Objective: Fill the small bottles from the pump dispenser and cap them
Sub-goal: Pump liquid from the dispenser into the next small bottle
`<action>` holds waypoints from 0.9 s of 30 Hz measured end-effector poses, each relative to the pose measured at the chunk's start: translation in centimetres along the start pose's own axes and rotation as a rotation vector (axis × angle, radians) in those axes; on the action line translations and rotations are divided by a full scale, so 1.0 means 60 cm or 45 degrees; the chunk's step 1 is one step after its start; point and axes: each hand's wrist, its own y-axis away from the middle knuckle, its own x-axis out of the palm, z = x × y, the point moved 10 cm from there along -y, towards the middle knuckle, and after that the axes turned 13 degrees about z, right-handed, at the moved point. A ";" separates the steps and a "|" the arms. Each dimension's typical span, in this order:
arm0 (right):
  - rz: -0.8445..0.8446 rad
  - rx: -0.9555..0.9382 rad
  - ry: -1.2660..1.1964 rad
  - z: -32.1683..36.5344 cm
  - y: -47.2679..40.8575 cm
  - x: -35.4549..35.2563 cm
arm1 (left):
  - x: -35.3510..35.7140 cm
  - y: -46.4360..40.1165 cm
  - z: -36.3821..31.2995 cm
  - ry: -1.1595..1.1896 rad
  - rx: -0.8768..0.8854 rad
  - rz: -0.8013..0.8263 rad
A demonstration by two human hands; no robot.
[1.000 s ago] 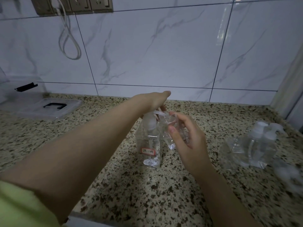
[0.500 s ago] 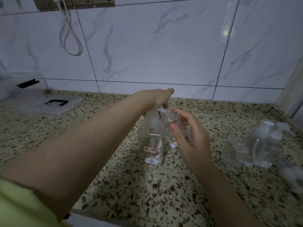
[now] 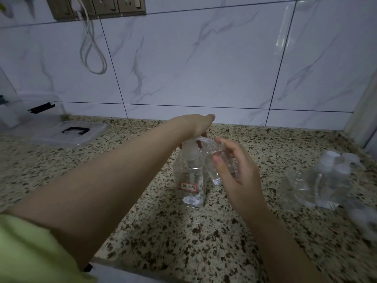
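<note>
1. My left hand [image 3: 199,124] presses flat on the pump dispenser [image 3: 190,176], which stands on the granite counter [image 3: 183,242].
2. My right hand [image 3: 234,170] grips the small bottle [image 3: 214,158], tilted under the spout.
3. It looks light, thin-walled and slick, so I judge a gentle mid-body hold best.

1 head-worn camera is looking forward and down, close over a speckled countertop [image 3: 163,231], facing a tiled wall [image 3: 204,68] just behind.
</note>
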 end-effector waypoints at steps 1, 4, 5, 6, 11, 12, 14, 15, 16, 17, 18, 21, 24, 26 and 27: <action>-0.001 0.006 -0.003 -0.001 0.000 -0.001 | -0.003 0.000 -0.003 -0.019 0.016 -0.038; 0.003 0.010 -0.032 0.000 -0.001 0.001 | -0.004 0.006 -0.004 0.012 0.012 -0.044; 0.000 0.006 -0.022 0.001 -0.001 0.000 | -0.001 0.007 -0.004 0.020 -0.001 -0.012; -0.004 0.004 -0.018 0.001 -0.001 0.000 | 0.001 0.008 -0.005 0.012 -0.006 0.008; -0.006 0.012 -0.036 -0.001 -0.002 0.000 | -0.002 0.007 -0.002 -0.002 -0.006 0.013; -0.014 0.009 -0.029 -0.001 -0.001 -0.002 | -0.001 0.006 -0.002 -0.015 -0.011 0.018; -0.013 0.005 -0.030 0.000 -0.001 -0.002 | -0.005 0.005 -0.008 -0.051 0.005 -0.016; -0.007 0.009 -0.036 0.000 -0.001 -0.001 | -0.008 0.007 -0.011 -0.055 0.024 -0.035; -0.002 0.019 -0.044 -0.001 -0.002 0.000 | -0.007 0.009 -0.012 -0.047 0.034 -0.034; -0.001 0.026 -0.041 -0.002 -0.002 0.000 | -0.005 0.009 -0.011 -0.030 0.030 -0.015; -0.006 0.026 -0.030 -0.003 -0.001 -0.002 | -0.001 0.008 -0.011 -0.022 0.022 0.008; 0.000 0.015 -0.023 -0.003 -0.002 -0.003 | 0.000 0.004 -0.010 -0.040 0.029 -0.007; 0.002 0.020 -0.045 -0.003 -0.003 0.000 | 0.001 0.004 -0.007 -0.022 0.025 0.011; -0.007 0.017 -0.039 -0.002 -0.002 -0.002 | -0.001 0.004 -0.010 -0.041 0.035 0.006; -0.010 0.012 -0.036 -0.002 -0.002 -0.003 | -0.003 0.004 -0.011 -0.050 0.041 -0.005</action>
